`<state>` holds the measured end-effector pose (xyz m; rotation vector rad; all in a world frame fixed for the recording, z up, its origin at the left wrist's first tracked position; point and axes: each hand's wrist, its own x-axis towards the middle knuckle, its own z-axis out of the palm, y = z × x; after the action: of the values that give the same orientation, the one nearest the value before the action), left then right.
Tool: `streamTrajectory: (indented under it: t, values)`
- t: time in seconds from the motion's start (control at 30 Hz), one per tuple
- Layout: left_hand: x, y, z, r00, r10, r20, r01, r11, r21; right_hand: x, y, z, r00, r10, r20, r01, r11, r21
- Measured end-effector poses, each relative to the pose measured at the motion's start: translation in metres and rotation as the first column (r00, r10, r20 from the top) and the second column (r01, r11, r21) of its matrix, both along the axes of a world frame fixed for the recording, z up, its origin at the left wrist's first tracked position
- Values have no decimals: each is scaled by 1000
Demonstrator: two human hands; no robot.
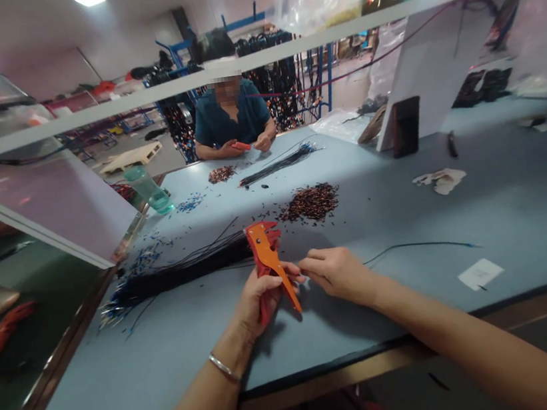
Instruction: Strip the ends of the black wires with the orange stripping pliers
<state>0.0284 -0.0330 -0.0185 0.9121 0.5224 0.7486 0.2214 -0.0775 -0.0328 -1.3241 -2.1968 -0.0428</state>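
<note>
My left hand (260, 297) is wrapped round an orange and red wire-stripping tool (266, 253), held upright just above the blue table (506, 214). My right hand (335, 271) is pinched shut beside the tool's jaws, on a thin black wire (420, 245) that trails off to the right across the table. A bundle of black wires with blue tips (176, 275) lies to the left of the tool. A heap of small dark red and black offcuts (313, 201) sits just beyond it.
A person in a dark teal top (231, 124) sits across the table holding a red tool. Near them lie another wire bundle (278, 163) and a smaller heap (222, 173). A green cup (149, 189), a crumpled cloth (441, 179), a paper slip (480, 273) and a dark phone (405, 126) are around.
</note>
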Motion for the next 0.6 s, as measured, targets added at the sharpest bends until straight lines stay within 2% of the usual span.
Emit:
streamTrajectory:
  t: [0.1, 0.23, 0.33, 0.5, 0.6]
  values:
    - [0, -2, -1, 998, -53, -31, 54, 998, 28, 7, 0, 3, 989, 12, -148, -13, 1000, -8]
    - [-3, -4, -1, 998, -30, -52, 32, 999, 28, 25, 4, 8, 925, -114, -364, 116, 993, -17]
    - [-4, -6, -1, 997, -65, -50, 66, 997, 33, 27, 5, 10, 898, -171, -405, 176, 984, -26]
    - [-2, -10, 0, 962, -269, -39, 268, 963, -23, 20, 3, 12, 884, -156, -442, 189, 981, 32]
    - [-6, -9, 3, 959, -278, -46, 280, 960, 22, 21, 1, 15, 879, -156, -450, 200, 978, 51]
